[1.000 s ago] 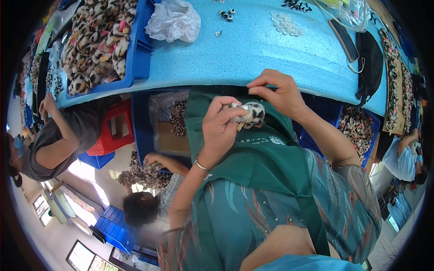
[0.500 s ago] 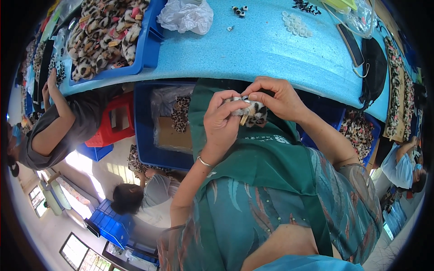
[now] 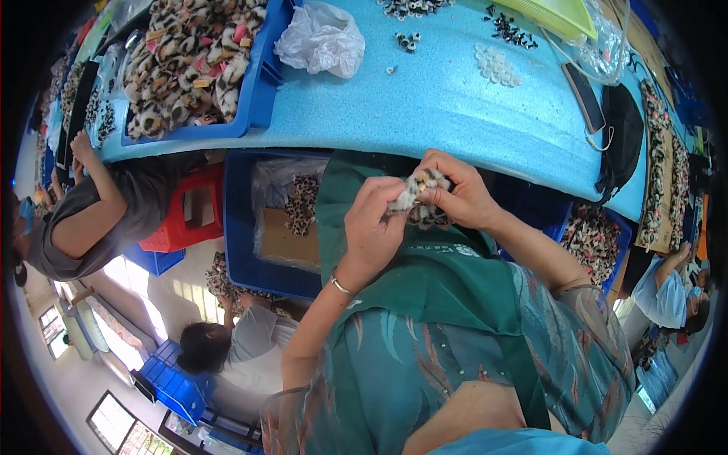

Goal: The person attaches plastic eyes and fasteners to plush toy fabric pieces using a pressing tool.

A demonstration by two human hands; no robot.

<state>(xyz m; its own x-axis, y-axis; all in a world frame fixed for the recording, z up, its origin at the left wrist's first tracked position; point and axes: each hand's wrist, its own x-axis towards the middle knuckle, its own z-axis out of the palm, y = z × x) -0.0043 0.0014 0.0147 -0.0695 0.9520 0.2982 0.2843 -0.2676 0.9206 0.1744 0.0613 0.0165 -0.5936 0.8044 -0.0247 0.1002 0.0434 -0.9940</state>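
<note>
Over the green apron (image 3: 425, 288), just off the table's near edge, both hands hold a small furry plush piece (image 3: 413, 199) patched white, black and tan. My left hand (image 3: 373, 227) is closed on its left side, thumb and fingers pinching the white fur. On its other side my right hand (image 3: 466, 196) grips it, the thumb pressed against the front and the fingers curled behind. Parts of the piece are hidden by the fingers, and any small part between them cannot be made out.
A blue crate (image 3: 262, 102) of plush pieces stands on the blue table (image 3: 364, 114) beside a crumpled white bag (image 3: 322, 39). Clear discs (image 3: 497, 67), black bits (image 3: 514, 32), a phone (image 3: 584, 98) and a black pouch (image 3: 622, 136) lie right. Co-workers sit at both sides.
The plush piece has been turned in my hands, showing a tan and white side; its tag no longer shows. Both hands appear slightly lower, and the whole view has shifted a little.
</note>
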